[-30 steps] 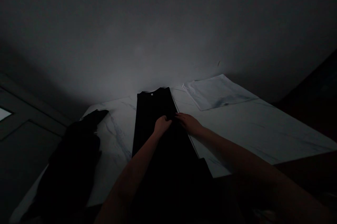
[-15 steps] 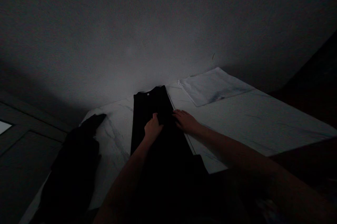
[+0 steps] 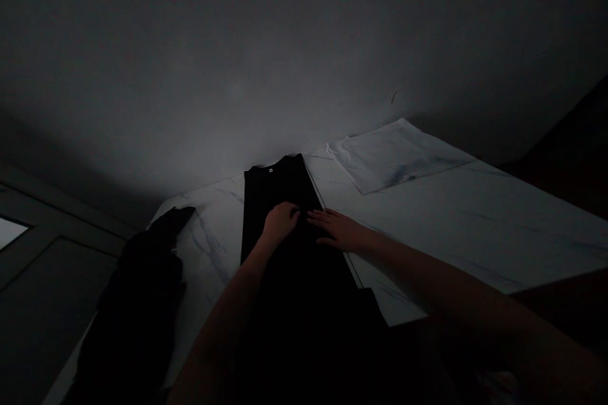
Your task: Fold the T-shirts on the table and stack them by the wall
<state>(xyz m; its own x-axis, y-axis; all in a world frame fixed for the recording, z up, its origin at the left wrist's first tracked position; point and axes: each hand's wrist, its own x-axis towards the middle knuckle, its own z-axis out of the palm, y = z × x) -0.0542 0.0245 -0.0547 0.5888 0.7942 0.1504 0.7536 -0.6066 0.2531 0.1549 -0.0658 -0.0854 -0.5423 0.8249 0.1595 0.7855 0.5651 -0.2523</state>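
A black shirt point(image 3: 275, 186) with a small pale label inside its neckline lies lengthwise before me, its body forming a narrow strip. My left hand point(image 3: 282, 221) rests on its upper part with the fingers curled in and seemingly pinching the dark cloth; the fingertips are hard to make out. Just to the right, my right hand point(image 3: 339, 231) lies flat across the shirt's right edge, fingers stretched toward the left hand. Deep shadow hides the folds and the shirt's lower end.
The shirt lies on a white marble-patterned table point(image 3: 427, 221) set against a grey wall point(image 3: 285, 63). A folded white cloth point(image 3: 394, 154) sits at the back right. Dark clothing point(image 3: 137, 303) is heaped along the left edge. A panelled door point(image 3: 57, 278) stands at far left.
My left hand has moved slightly up and right, its fingers curling over. My right hand has flattened and shifted a little down, its fingers reaching further onto the shirt.
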